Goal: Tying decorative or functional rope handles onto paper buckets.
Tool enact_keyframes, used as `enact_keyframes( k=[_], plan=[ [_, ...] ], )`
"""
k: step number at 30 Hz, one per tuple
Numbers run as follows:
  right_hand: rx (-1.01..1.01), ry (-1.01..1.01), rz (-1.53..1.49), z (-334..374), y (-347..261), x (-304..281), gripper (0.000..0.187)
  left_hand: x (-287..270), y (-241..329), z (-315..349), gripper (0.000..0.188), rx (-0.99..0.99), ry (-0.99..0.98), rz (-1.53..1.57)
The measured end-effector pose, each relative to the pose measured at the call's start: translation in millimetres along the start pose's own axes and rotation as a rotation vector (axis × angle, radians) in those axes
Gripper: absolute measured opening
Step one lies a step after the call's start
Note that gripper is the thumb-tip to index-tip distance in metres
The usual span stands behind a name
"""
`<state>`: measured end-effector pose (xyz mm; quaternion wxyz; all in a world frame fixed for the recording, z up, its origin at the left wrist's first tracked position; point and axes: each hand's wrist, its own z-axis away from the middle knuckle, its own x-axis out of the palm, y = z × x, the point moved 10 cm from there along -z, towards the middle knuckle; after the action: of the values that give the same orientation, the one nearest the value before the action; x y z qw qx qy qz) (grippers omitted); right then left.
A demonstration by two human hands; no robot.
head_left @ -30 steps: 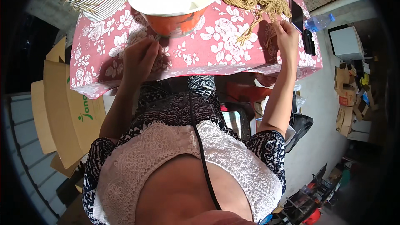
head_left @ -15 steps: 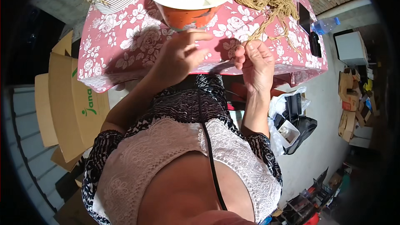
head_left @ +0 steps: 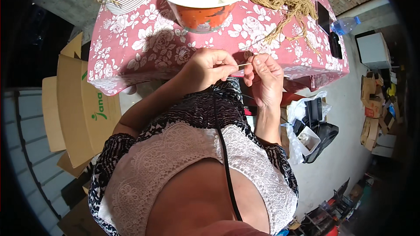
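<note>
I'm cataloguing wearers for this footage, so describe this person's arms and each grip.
The left sleeve and right sleeve are short and dark with a white pattern, ending near the elbows. Both forearms are bare. The left grip and right grip are ungloved human hands; neither wrist shows a watch.

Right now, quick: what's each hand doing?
Left hand: closed in a pinch, holding a thin tan string.
Right hand: closed in a pinch, holding the same string.
</note>
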<state>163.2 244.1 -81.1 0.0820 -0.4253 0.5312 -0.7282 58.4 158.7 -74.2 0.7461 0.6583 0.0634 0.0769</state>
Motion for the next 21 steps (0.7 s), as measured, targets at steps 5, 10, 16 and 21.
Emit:
enact_keyframes(
  k=[5,10,16,21],
  plan=[
    [-0.126,0.13,0.141,4.2,-12.2,-21.7,0.014,-21.6,10.2,9.6,0.007,-0.02,0.108,-0.237],
    [-0.758,0.369,1.243,26.5,-65.9,12.1,0.03,-25.3,20.7,14.2,0.008,0.123,0.207,-0.417],
    [-0.472,-0.122,0.893,22.4,-37.8,60.3,0.021,-15.8,44.7,17.9,0.006,0.289,0.221,-0.561],
    [-0.35,-0.12,0.927,13.5,-32.6,56.4,0.01,-28.6,59.3,22.3,0.007,0.248,0.254,-0.538]
  ],
)
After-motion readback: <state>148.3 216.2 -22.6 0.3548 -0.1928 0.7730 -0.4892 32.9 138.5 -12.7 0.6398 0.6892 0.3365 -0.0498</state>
